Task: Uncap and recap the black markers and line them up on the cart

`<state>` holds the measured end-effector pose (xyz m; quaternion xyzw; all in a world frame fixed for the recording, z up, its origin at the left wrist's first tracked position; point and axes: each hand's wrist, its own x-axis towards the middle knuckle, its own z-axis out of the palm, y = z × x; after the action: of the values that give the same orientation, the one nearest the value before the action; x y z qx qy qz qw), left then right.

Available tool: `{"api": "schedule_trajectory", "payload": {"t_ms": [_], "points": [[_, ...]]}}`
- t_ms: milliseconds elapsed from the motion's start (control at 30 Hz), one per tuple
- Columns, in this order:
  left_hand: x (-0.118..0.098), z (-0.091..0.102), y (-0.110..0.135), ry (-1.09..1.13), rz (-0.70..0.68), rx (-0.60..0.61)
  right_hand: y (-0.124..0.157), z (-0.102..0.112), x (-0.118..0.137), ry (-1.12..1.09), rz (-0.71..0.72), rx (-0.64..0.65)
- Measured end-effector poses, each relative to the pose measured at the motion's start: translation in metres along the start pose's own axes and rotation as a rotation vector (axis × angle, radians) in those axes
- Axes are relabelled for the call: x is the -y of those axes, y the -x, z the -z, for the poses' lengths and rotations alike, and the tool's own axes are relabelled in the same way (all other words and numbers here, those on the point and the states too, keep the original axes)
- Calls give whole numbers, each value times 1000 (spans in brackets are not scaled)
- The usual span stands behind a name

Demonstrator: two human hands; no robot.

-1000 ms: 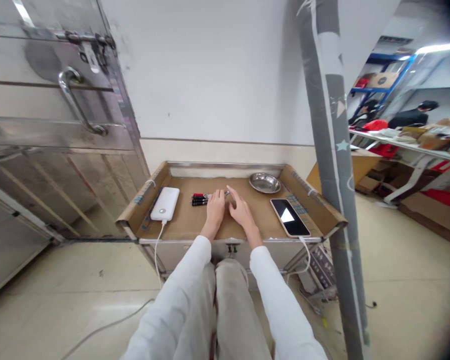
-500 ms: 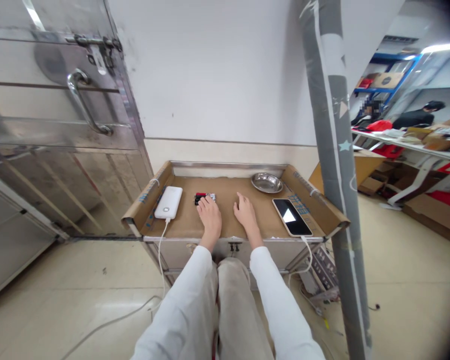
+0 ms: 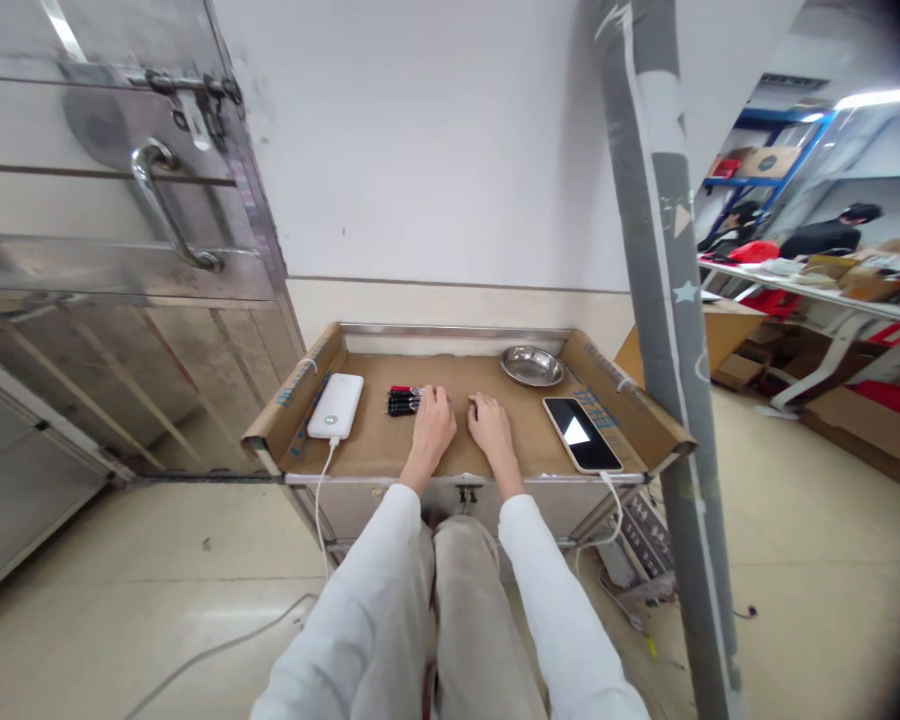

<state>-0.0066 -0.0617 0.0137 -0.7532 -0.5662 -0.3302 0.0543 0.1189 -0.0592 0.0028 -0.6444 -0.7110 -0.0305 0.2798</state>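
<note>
Two bare hands on the cardboard [image 3: 375, 440] lining the tabletop [image 3: 555, 480], both near the middle. Pens [image 3: 403, 400] (look like pens, red and black) lie side by side left of centre, between the white power bank [image 3: 336, 406] and the left hand [image 3: 433, 430].

Grip, left: fingers over the right-hand ends of the pens; can't make out whether it's closed on any or just resting. Grip, right: the right hand [image 3: 490, 430] has fingers bent, tips down near the cardboard, nothing seen in it; the palm side is hidden, so can't confirm.

Risks, my read: a sideways nudge from the left fingers could roll or fan the pens, since nothing visible fences them in. Left cable [image 3: 318, 505] and right cable [image 3: 617, 512] both drop over the front edge; a snagged sleeve or knee could drag the power bank or phone [image 3: 583, 435] off. Steel dish [image 3: 531, 367] sits far back, likely safe unless the right hand swings wide.

Text: blue lettering [image 3: 597, 408] on the cardboard beside the phone, too small to read; same for blue marks [image 3: 286, 390] on the left flap. Phone screen shows a white triangle. No brand legible.
</note>
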Motion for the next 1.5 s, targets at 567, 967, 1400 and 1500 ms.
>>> {"api": "schedule_trajectory", "payload": {"t_ms": [567, 967, 1400, 1500], "points": [[6, -25, -17, 160, -95, 239, -4, -2, -1, 69, -45, 26], [6, -24, -17, 179, -94, 235, -4, -1, 0, 61, -33, 25], [-4, 5, -5, -130, 253, -97, -6, 0, 1, 33, -42, 5], [-4, 12, 3, -220, 421, -160, -6, 0, 1, 21, -39, -5]]}}
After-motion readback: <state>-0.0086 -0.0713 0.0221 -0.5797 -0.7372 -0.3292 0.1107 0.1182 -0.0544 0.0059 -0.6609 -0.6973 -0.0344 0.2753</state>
